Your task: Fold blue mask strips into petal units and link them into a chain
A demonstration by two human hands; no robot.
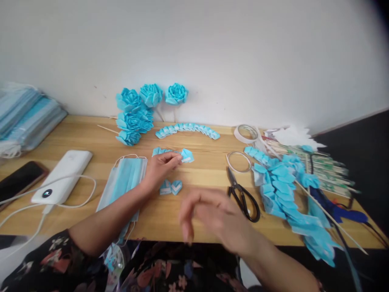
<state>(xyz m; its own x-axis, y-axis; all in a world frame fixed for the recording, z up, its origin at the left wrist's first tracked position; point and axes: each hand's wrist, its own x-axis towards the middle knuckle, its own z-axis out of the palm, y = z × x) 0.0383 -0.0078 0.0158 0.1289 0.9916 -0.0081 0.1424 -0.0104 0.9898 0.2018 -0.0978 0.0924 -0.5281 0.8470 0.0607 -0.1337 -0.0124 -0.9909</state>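
Note:
My left hand [162, 168] is closed, its thumb and fingertips pinching a folded light blue petal [187, 155] with a white strip on it. Behind that hand, a short row of blue petals [158, 151] lies partly hidden. Two folded petals [170, 187] with white strips rest on the wood just below it. My right hand [212, 215] hangs over the table's front edge, blurred by motion. Its fingers are loosely bent and apart, and I see nothing in them. Black-handled scissors [243, 196] lie to its right, and a flat blue face mask [126, 178] lies under my left forearm.
Blue fabric roses [152, 95] on sticks lean near the wall. An arc of petals [187, 128], tape rolls [245, 133], a petal pile [279, 182] and a blue glue gun [340, 211] spread rightward. Leftward are a mask stack [27, 115], a power bank [63, 174] and a phone [21, 180].

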